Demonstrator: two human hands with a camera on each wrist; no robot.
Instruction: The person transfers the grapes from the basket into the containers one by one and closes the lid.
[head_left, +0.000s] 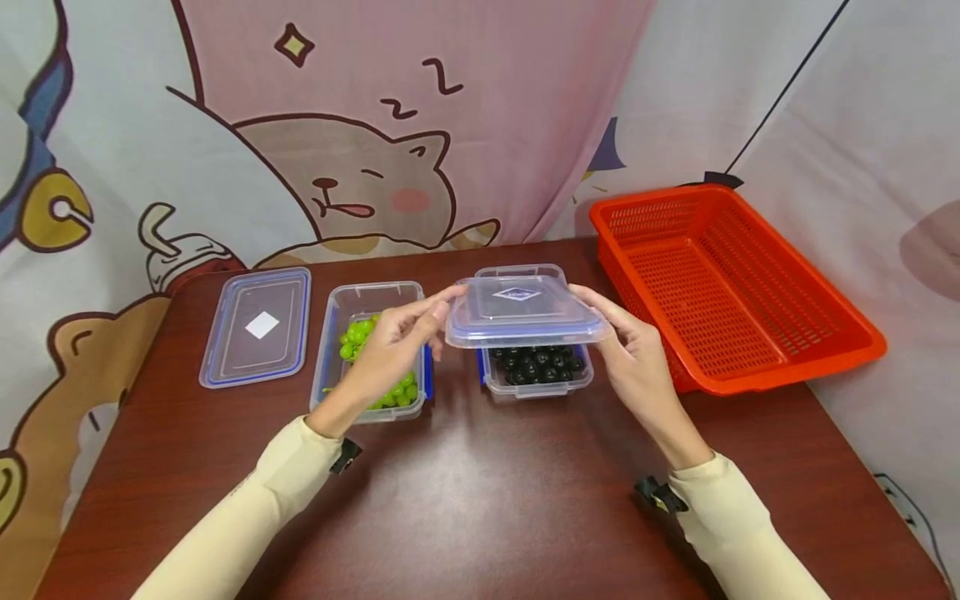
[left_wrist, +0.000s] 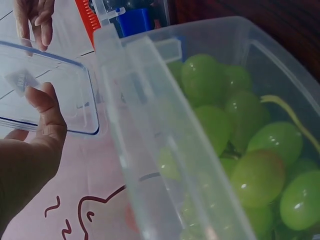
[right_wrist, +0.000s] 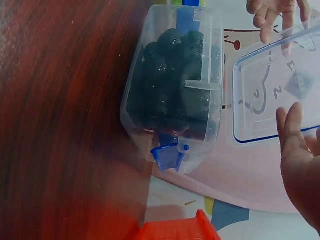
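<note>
Both hands hold a clear plastic lid [head_left: 525, 312] with a blue seal above a container [head_left: 536, 388] of dark round fruit [head_left: 536, 365]. My left hand [head_left: 401, 337] pinches the lid's left edge, thumb on top, as the left wrist view also shows. At the opposite edge, my right hand [head_left: 630, 342] grips the lid with its fingers along the side. The lid is tilted and apart from the container's front rim. Beneath the left forearm stands an uncovered container [head_left: 330, 337] of green grapes [left_wrist: 260, 175]. Blue side clips [right_wrist: 169, 156] hang on the dark-fruit container.
Another clear lid [head_left: 232, 342] with a white label lies flat at the table's left. A red perforated basket [head_left: 738, 287] stands at the right, close beside the right hand. A patterned cloth [head_left: 375, 108] hangs behind the brown table [head_left: 465, 517].
</note>
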